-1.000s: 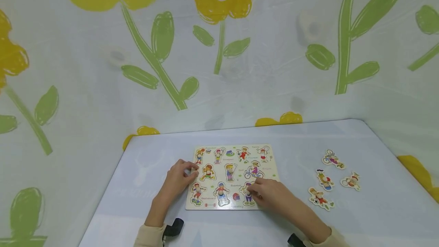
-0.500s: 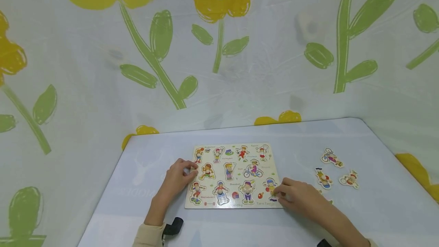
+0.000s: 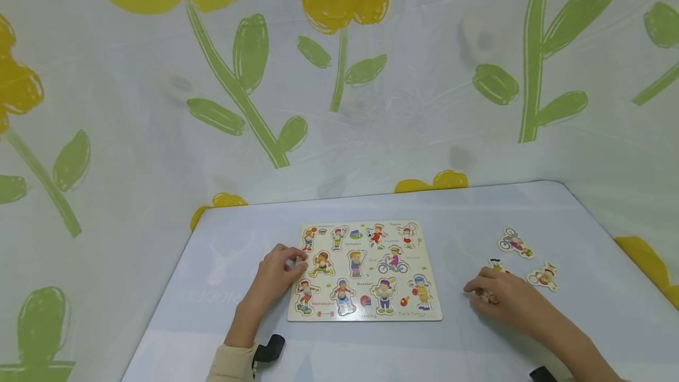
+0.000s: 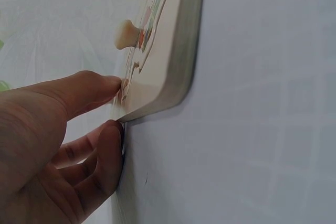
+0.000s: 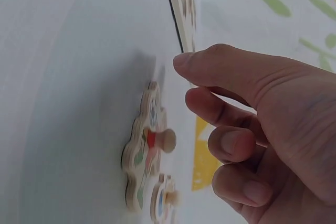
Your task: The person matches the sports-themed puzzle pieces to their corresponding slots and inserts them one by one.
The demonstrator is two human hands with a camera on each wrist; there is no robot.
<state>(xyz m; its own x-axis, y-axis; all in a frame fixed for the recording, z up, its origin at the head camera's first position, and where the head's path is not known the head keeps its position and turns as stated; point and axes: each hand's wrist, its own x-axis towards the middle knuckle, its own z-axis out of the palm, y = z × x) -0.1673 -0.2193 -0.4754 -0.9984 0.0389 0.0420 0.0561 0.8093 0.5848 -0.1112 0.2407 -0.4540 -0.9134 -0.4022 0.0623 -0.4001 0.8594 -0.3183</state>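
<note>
A wooden knob puzzle board point(image 3: 419, 269) with sports figures lies flat on the table. My left hand point(image 3: 278, 273) holds its left edge; in the left wrist view the thumb rests on top and the curled fingers lie against the edge. To the right of the board, my right hand point(image 3: 509, 299) hovers over a loose puzzle piece point(image 5: 137, 153) with a round knob. The right wrist view shows its fingers loosely bent, apart from that piece and holding nothing. From the head view, the hand covers most of this piece.
Behind the right hand lies another knobbed piece point(image 3: 497, 264), partly covered. Farther right are a bicycle piece point(image 3: 516, 243) and one more loose piece point(image 3: 543, 276). A flowered cloth point(image 3: 371, 134) hangs behind the table point(image 3: 233, 240).
My right hand has left the board, where a table tennis figure now shows in the lower right corner, and moved right to the loose pieces. The left hand stays at the board's edge.
</note>
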